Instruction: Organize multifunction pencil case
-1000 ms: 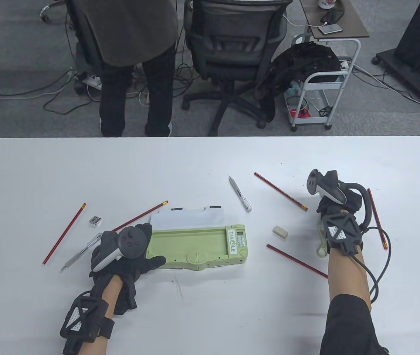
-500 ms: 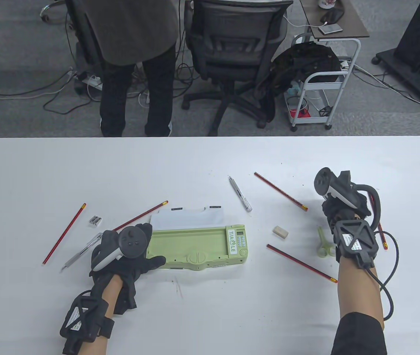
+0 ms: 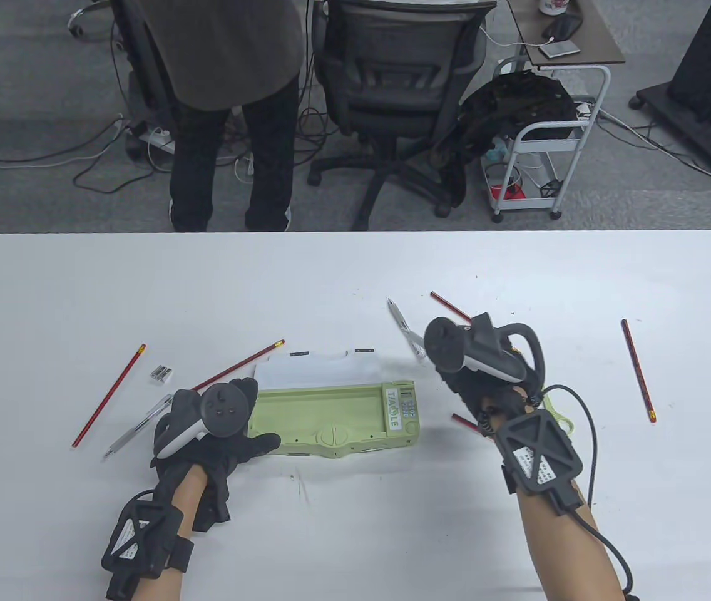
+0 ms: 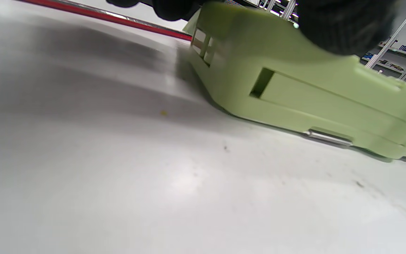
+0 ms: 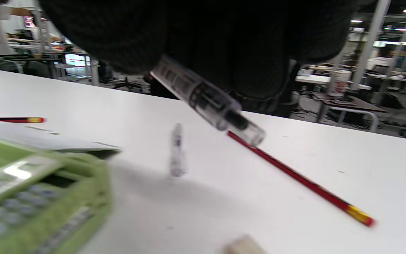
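The green pencil case [image 3: 330, 416] lies open at the table's middle. My left hand [image 3: 254, 414] holds its left end, fingers at the back corner and thumb [image 4: 344, 24] on the front rim of the case [image 4: 294, 81]. My right hand [image 3: 455, 375] hovers just right of the case, over the eraser [image 5: 243, 247]. In the right wrist view a clear pen [image 5: 206, 100] hangs slanted from that hand's gloved fingers [image 5: 224, 42]. Another clear pen [image 3: 400, 319] lies on the table behind it, beside a red pencil [image 3: 449, 303].
Red pencils lie scattered: [image 3: 108, 395] far left, [image 3: 236, 364] behind the case, [image 3: 638, 369] far right, and one [image 3: 465, 421] under my right wrist. Green scissors [image 3: 559, 413], a clear pen [image 3: 136, 426] and a small silver piece [image 3: 161, 374] also lie around. A person stands beyond the far edge.
My right hand has swept left from the scissors at the right side to the case's right end, now covering the eraser. The left hand and the case have not moved.
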`<control>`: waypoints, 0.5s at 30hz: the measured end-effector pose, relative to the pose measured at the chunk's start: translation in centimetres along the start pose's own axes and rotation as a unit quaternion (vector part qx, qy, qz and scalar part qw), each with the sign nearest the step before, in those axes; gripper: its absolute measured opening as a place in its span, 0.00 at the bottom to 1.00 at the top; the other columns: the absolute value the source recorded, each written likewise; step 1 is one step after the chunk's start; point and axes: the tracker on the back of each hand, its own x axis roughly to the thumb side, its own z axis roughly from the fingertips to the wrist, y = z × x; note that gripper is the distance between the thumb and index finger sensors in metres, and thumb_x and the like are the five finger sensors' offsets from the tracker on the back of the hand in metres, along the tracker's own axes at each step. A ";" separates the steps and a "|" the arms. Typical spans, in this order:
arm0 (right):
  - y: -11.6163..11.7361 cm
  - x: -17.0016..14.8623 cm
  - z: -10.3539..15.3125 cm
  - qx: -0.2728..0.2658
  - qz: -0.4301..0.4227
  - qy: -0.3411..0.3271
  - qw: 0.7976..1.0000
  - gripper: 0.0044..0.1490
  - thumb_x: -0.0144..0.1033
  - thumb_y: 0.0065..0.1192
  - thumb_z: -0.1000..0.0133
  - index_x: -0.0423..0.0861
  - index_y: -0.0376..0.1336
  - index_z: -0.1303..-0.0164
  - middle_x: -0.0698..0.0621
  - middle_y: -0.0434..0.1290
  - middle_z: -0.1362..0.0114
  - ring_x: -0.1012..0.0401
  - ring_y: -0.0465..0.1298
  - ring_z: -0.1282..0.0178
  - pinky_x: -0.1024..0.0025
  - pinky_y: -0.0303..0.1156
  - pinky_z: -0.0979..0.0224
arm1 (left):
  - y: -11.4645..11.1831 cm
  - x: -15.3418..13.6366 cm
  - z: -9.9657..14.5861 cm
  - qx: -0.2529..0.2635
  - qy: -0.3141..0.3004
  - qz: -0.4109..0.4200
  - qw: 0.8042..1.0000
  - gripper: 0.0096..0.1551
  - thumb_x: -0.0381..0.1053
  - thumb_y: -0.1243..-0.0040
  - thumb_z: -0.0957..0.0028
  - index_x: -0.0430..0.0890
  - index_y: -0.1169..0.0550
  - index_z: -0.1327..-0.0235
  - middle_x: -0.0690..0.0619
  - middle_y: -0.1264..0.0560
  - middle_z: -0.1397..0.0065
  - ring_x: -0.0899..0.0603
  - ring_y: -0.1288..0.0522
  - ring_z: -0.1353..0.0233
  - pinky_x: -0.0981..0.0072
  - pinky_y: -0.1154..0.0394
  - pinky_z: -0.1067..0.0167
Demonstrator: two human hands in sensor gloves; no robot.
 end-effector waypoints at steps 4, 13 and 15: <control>0.0 4.7 -0.9 -0.001 -0.010 -0.060 0.998 0.28 0.43 0.65 0.46 0.46 0.69 0.38 0.43 0.74 0.33 0.45 0.77 0.36 0.44 0.73 0.28 | 0.0 0.0 0.0 0.000 0.002 -0.002 1.000 0.64 0.70 0.43 0.56 0.40 0.52 0.14 0.35 0.50 0.10 0.22 0.51 0.15 0.22 0.48 0.29; 1.8 10.4 -3.0 0.020 -0.003 -0.147 0.989 0.27 0.43 0.64 0.47 0.48 0.68 0.37 0.43 0.73 0.32 0.45 0.76 0.35 0.44 0.71 0.28 | 0.0 0.0 0.0 0.002 0.000 0.003 1.000 0.64 0.70 0.43 0.56 0.40 0.52 0.15 0.35 0.49 0.10 0.22 0.51 0.15 0.22 0.48 0.29; 2.3 10.8 -3.4 0.026 -0.005 -0.152 0.988 0.27 0.43 0.64 0.47 0.48 0.68 0.37 0.43 0.73 0.32 0.45 0.76 0.35 0.44 0.71 0.27 | 0.0 -0.1 0.0 0.003 -0.001 0.005 1.000 0.65 0.70 0.43 0.56 0.40 0.52 0.15 0.35 0.49 0.10 0.22 0.51 0.15 0.22 0.48 0.29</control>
